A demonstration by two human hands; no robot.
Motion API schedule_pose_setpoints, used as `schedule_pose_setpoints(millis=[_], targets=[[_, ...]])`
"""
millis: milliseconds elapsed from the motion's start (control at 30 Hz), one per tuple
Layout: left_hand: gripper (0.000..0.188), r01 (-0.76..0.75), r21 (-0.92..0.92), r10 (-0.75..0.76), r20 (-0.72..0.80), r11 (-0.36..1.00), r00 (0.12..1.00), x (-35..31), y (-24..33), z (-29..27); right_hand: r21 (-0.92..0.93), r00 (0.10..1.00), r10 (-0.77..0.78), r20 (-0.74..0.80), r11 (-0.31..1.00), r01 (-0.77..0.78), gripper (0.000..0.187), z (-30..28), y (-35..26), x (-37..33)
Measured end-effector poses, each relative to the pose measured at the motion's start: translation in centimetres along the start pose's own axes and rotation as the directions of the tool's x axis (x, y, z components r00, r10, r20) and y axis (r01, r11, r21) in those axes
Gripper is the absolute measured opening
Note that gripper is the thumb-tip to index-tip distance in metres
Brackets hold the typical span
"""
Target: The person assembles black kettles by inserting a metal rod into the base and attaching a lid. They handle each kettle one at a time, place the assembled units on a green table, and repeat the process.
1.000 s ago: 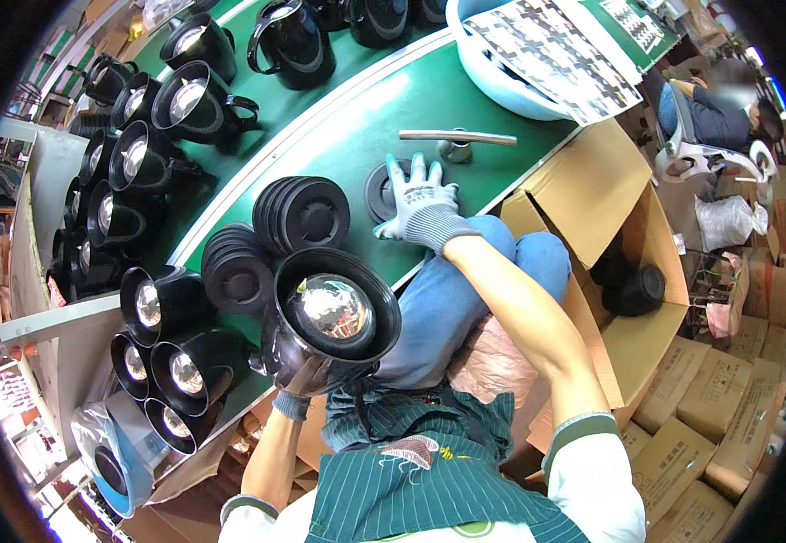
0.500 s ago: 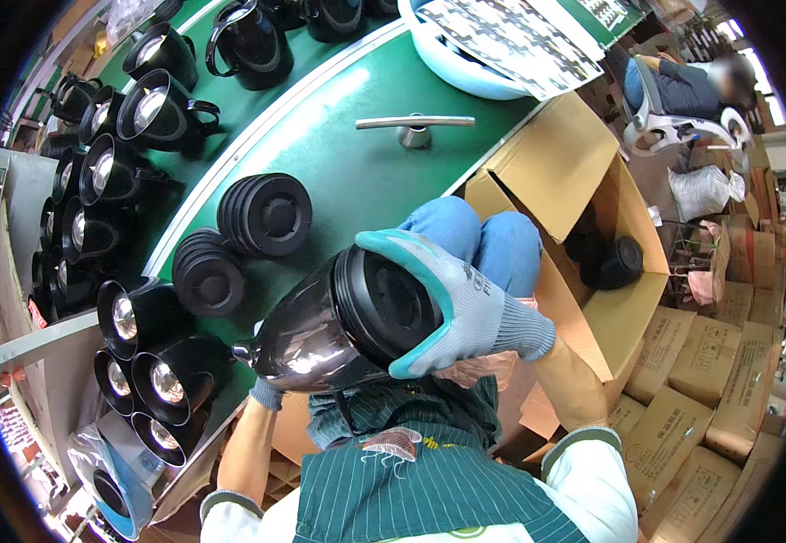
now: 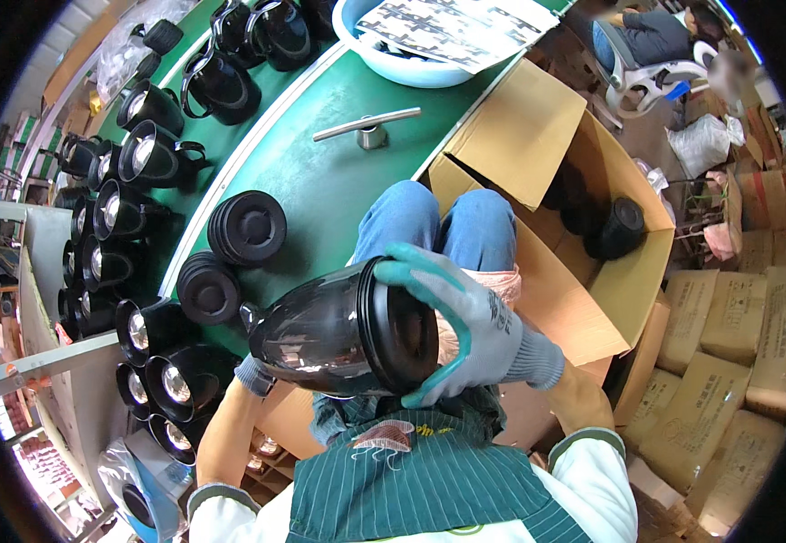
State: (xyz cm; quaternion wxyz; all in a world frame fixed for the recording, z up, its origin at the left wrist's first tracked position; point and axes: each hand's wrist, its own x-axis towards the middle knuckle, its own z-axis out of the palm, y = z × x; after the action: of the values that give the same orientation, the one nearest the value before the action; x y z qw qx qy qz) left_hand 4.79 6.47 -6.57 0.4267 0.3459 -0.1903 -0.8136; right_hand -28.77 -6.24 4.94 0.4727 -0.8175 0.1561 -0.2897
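Observation:
A glossy black jug (image 3: pixel 316 330) lies tilted on its side above my lap, its bottom end toward the right. On that end sits a ridged black round base (image 3: pixel 406 330). My right hand (image 3: pixel 479 321), in a grey and teal glove, is curved around the base, fingers over the top and thumb below. My left hand (image 3: pixel 255 375) supports the jug from beneath; only its glove cuff shows and its fingers are hidden. Two stacks of similar black round bases, a farther one (image 3: pixel 257 226) and a nearer one (image 3: pixel 209 291), stand on the green table just beyond the jug.
Several black jugs (image 3: pixel 153 154) line the left side of the green table (image 3: pixel 320 181). A metal T-shaped handle (image 3: pixel 368 127) rises from the tabletop. A blue basin (image 3: pixel 420 72) stands at the back. An open carton (image 3: pixel 583 299) holds black parts at right; closed cartons (image 3: pixel 696 407) lie beyond.
The jug and base have turned, so the base's underside faces more to the right. My right hand's fingers have shifted around the base and spread slightly. The whole view has swung a little.

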Motion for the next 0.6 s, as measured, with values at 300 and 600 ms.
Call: schedule_pose_setpoints(millis=[300, 600], targets=[[0.063, 0.084, 0.092, -0.090, 0.060, 0.992, 0.994, 1.1, 2.0, -0.5, 0.004, 0.999, 0.023, -0.047, 1.000, -0.023, 0.134, -1.1, 0.3, -1.9], [0.025, -0.383, 0.686, 0.366, 0.683, -0.619, 0.632, 2.4, 9.7, 11.0, -0.175, 0.820, 0.197, 0.537, -0.925, 0.337, 0.062, 1.9, 15.5, -10.1]])
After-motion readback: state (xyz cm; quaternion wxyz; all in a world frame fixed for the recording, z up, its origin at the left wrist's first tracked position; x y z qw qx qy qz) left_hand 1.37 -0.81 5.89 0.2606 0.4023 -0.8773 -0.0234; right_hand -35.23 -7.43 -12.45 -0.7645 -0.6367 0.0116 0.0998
